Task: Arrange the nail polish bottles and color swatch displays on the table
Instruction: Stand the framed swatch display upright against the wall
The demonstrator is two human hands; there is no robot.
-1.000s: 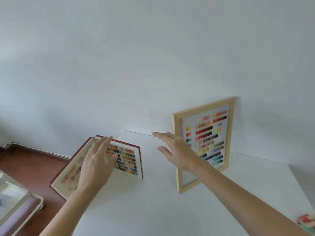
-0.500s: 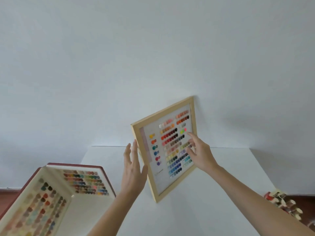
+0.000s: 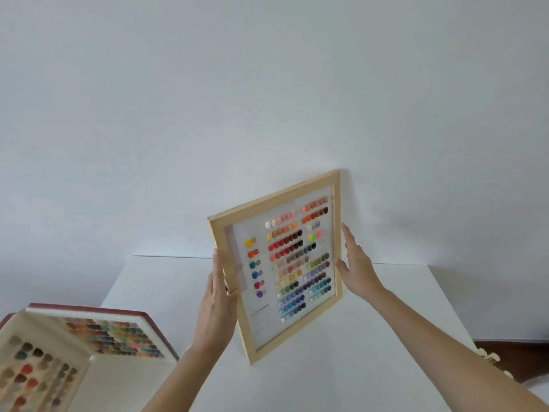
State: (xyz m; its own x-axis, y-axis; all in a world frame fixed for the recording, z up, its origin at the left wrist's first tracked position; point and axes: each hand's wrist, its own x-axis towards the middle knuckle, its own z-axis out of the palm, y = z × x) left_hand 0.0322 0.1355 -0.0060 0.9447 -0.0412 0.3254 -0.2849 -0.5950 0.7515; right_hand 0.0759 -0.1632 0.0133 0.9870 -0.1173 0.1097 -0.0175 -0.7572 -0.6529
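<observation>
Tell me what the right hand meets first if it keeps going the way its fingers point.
The right hand lies along the wooden-framed swatch display; its fingers point up and back, so probably the white wall, though depth is unclear.

We have only one view, a wide-angle camera worn on the head, so no second view overlaps it. It looks forward and slightly down across the white bench [image 3: 326, 382] toward its far edge and the plain wall [image 3: 267, 84] behind, which fills the upper half. We sit close: both forearms enter from the bottom edge, and the bench's far corners bend with the lens.
</observation>
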